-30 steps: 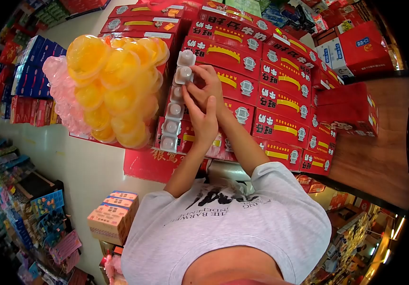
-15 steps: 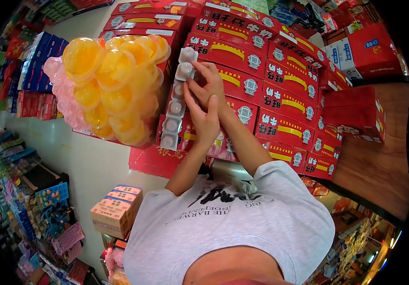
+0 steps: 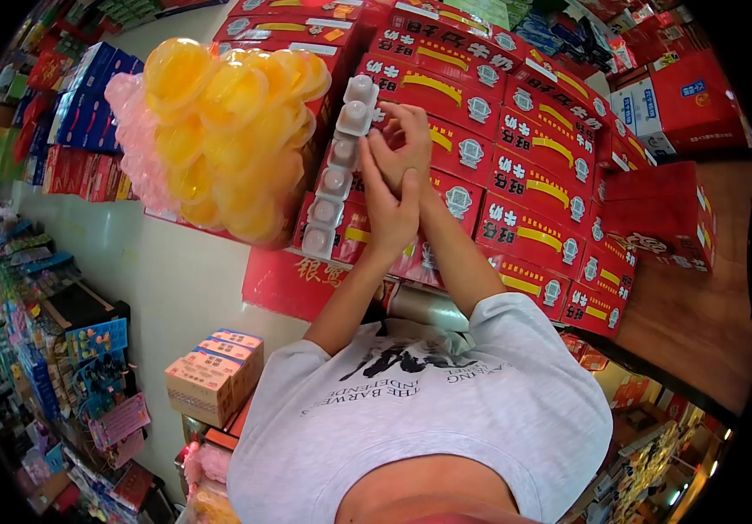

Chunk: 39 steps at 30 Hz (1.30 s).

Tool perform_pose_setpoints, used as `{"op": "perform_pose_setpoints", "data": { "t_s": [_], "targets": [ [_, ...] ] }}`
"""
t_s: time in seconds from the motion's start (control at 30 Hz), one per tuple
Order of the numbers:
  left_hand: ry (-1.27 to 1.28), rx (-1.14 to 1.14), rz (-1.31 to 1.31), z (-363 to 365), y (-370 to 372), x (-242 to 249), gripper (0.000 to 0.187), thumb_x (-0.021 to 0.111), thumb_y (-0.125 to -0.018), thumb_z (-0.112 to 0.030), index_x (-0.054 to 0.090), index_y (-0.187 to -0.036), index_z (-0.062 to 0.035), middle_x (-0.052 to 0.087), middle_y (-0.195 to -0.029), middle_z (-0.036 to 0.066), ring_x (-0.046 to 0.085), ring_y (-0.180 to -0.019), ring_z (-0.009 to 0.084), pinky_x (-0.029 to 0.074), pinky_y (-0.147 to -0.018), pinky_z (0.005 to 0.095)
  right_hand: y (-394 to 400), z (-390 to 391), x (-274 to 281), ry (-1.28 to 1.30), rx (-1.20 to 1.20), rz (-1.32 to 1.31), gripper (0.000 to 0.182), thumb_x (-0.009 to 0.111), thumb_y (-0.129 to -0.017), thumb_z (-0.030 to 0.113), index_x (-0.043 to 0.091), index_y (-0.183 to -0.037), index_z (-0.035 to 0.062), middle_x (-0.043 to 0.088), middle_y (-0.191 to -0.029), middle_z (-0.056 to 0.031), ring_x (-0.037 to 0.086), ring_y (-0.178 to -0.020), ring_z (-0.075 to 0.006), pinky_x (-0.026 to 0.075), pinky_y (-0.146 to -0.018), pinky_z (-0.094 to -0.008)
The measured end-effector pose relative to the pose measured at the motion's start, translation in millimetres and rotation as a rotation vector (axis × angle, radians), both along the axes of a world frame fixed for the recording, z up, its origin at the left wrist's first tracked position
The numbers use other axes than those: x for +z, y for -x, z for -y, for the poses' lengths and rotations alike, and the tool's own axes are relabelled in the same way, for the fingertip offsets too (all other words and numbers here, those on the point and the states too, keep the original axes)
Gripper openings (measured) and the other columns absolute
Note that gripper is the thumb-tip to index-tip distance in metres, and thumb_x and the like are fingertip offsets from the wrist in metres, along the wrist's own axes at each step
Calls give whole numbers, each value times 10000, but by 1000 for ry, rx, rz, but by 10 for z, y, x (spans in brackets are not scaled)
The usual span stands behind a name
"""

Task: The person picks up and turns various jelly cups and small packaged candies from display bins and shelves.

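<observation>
A white plastic tray strip (image 3: 334, 183) with a row of round cups lies slantwise across the red cartons, beside my hands. My left hand (image 3: 391, 205) is stretched out, its fingertips close to the tray's right edge. Its thumb rests against my right wrist. My right hand (image 3: 406, 148) crosses just beyond it, fingers curled near the upper cups; whatever is in them, if anything, is hidden. Left of the tray stands a big clear-wrapped bundle of yellow round capsules (image 3: 227, 131), with pink ones (image 3: 136, 131) behind it.
Stacked red milk cartons (image 3: 524, 188) spread under and right of my hands. A single red box (image 3: 655, 210) sits on a brown wooden surface (image 3: 681, 314). Tan boxes (image 3: 210, 380) stand at lower left, near shelves of goods (image 3: 101, 349).
The view has shifted slightly. My fingers have drawn back a little from the tray's upper cups, and the right fingers have curled up. The tray still lies on the cartons.
</observation>
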<state>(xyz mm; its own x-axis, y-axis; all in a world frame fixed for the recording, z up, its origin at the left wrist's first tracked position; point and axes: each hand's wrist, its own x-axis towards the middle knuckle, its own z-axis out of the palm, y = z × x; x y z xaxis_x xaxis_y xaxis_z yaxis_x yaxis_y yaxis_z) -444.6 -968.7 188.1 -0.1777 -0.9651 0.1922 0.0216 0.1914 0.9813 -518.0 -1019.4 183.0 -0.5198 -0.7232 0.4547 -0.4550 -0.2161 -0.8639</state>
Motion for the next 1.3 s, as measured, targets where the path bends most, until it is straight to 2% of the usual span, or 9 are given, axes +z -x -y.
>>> {"op": "perform_pose_setpoints", "data": {
  "t_s": [0.23,0.37,0.4,0.53,0.73,0.9,1.03,1.1,1.3],
  "targets": [
    [167,-88,32,-280,-240,175,713,549,-960,-154,150,-1502,80,350,-1488,284,383,-1380,350,317,-1122,410,-118,-167,129,404,61,-83,205,582,-763,-68,656,-931,24,591,-847,-95,543,-639,-134,442,-546,-252],
    [161,-94,5,-559,-632,234,745,573,-949,-173,145,-1498,94,372,-1470,275,410,-1356,322,329,-1110,390,-426,-433,272,438,189,-182,161,580,-761,-79,648,-871,17,607,-823,-118,568,-627,-181,448,-540,-269],
    [186,-41,15,-678,-751,302,773,593,-931,-170,140,-1496,99,365,-1466,258,406,-1349,313,321,-1114,389,-563,-570,362,409,257,-168,159,581,-771,-97,635,-868,17,608,-827,-118,594,-675,-197,479,-607,-273],
    [207,-45,-60,-1170,-1265,189,808,628,-889,-136,147,-1500,84,312,-1489,235,382,-1361,322,335,-1110,408,-1085,-1090,388,468,355,-140,160,582,-774,-94,634,-879,15,610,-825,-116,599,-681,-195,481,-609,-275],
    [149,-8,-37,-1972,-1842,115,845,659,-841,-120,167,-1500,72,360,-1451,220,398,-1348,298,358,-1100,395,-1646,-1956,250,325,441,23,182,536,-780,-84,625,-918,-4,605,-907,-123,596,-700,-160,485,-620,-266],
    [58,123,-37,-2708,-2183,81,849,670,-825,-157,196,-1498,51,412,-1412,229,430,-1324,309,363,-1098,406,-2127,-2631,160,183,582,222,195,560,-755,-60,629,-925,6,600,-831,-104,582,-669,-165,462,-576,-285],
    [-9,287,24,-3329,-2563,30,838,669,-826,-173,211,-1495,41,430,-1397,232,445,-1313,315,365,-1098,414,-2598,-3120,-66,122,755,283,224,526,-733,-46,623,-930,0,586,-836,-88,546,-643,-140,436,-558,-258],
    [-41,381,21,-3635,-2730,24,832,677,-834,-201,224,-1487,43,435,-1393,233,440,-1320,316,367,-1097,417,-2830,-3393,-65,14,876,303,254,503,-755,-83,614,-965,8,562,-802,-31,524,-649,-87,426,-558,-238],
    [25,646,47,-4391,-3239,-31,892,712,-843,-264,180,-1495,33,395,-1430,233,432,-1331,318,369,-1097,417,-3518,-3956,-8,-27,1216,256,259,508,-767,-71,610,-990,13,563,-798,-26,517,-658,-83,426,-561,-235]
  ]
}}
